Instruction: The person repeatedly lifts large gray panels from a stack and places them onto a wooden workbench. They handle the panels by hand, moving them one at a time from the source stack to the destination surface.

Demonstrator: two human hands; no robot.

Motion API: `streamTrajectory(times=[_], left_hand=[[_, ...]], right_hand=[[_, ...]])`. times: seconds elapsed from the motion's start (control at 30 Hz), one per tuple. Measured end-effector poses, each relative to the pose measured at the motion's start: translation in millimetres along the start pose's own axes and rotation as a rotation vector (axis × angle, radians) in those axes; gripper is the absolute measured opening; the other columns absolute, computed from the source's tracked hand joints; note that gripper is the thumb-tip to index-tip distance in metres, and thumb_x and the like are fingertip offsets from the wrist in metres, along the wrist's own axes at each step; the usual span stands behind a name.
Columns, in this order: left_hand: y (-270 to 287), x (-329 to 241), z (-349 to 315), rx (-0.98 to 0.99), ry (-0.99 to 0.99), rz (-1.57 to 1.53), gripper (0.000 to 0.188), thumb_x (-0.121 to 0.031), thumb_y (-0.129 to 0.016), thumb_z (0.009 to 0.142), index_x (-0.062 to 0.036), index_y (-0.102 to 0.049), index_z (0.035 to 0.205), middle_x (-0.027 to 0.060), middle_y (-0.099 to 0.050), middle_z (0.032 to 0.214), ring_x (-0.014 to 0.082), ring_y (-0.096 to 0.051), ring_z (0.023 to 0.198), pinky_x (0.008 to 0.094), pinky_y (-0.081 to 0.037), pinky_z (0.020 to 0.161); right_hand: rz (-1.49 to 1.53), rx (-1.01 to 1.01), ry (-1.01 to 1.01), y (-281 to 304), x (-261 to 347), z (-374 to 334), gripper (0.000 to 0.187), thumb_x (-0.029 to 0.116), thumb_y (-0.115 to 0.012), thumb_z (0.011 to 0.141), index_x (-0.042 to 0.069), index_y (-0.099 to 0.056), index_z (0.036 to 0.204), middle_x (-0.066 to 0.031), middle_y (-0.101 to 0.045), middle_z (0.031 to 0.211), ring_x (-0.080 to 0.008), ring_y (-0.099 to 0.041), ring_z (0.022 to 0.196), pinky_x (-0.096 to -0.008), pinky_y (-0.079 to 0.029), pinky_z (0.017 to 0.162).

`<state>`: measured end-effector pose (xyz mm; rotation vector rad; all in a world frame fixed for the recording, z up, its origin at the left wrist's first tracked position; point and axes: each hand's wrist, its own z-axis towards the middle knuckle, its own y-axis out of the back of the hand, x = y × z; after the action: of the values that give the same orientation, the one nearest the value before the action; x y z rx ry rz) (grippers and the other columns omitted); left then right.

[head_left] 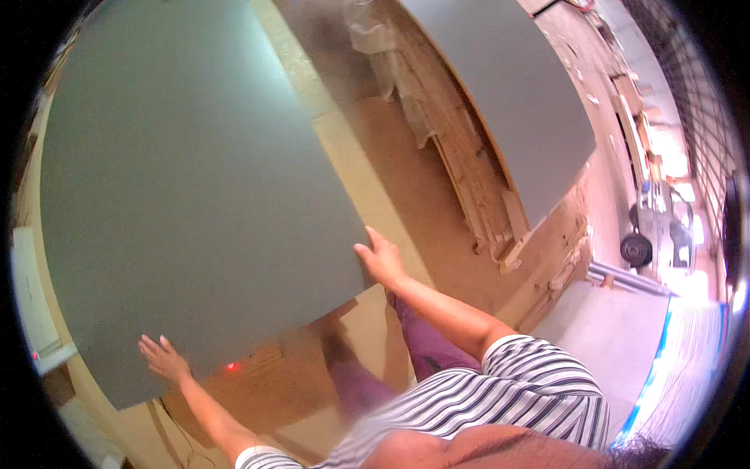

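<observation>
A large flat grey panel (pixel 187 203) stretches away from me across the left and middle of the view. My left hand (pixel 166 360) lies on its near left part, fingers stretched out and spread, holding nothing. At the panel's near right corner, my right hand (pixel 382 259) grips the edge. Its thumb is over the top face, and some of its fingers are hidden at the side. A pale yellowish surface (pixel 367 203) shows along the right edge of the panel.
To the right, another grey panel (pixel 508 102) rests above wooden boards (pixel 461 164). Crumpled clear plastic (pixel 375 39) hangs beside them. A pale grey sheet (pixel 586 328) and a blue-edged stack (pixel 680 367) are at the lower right. A small red light (pixel 232 366) glows below the near edge. A vehicle (pixel 660 230) stands far right.
</observation>
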<state>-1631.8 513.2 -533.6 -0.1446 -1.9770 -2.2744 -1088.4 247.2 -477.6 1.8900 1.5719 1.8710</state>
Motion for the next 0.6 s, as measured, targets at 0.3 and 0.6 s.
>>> streamTrajectory(times=[0.3, 0.6], left_hand=[[-4.6, -8.9, -11.9, 0.028, 0.11, -0.079, 0.068, -0.063, -0.021, 0.097, -0.0241, -0.019, 0.152, 0.0032, -0.015, 0.159, 0.0235, -0.016, 0.146, 0.0564, -0.013, 0.114], [-29.4, -19.0, -21.7, 0.117, 0.259, 0.009, 0.073, -0.059, -0.024, 0.098, -0.0062, -0.024, 0.149, 0.0165, -0.022, 0.155, 0.0339, -0.022, 0.143, 0.0549, -0.025, 0.111]], right_hand=[[0.041, 0.058, -0.031, 14.1, 7.0, -11.0, 0.05, 0.022, -0.062, 0.086, 0.002, -0.05, 0.13, -0.0221, -0.062, 0.114, -0.0354, -0.06, 0.107, -0.0408, -0.047, 0.091], [-0.113, 0.147, -0.005, 8.5, -7.6, -5.4, 0.056, 0.031, -0.066, 0.085, 0.004, -0.046, 0.131, -0.0252, -0.063, 0.104, -0.0416, -0.062, 0.095, -0.0483, -0.049, 0.082]])
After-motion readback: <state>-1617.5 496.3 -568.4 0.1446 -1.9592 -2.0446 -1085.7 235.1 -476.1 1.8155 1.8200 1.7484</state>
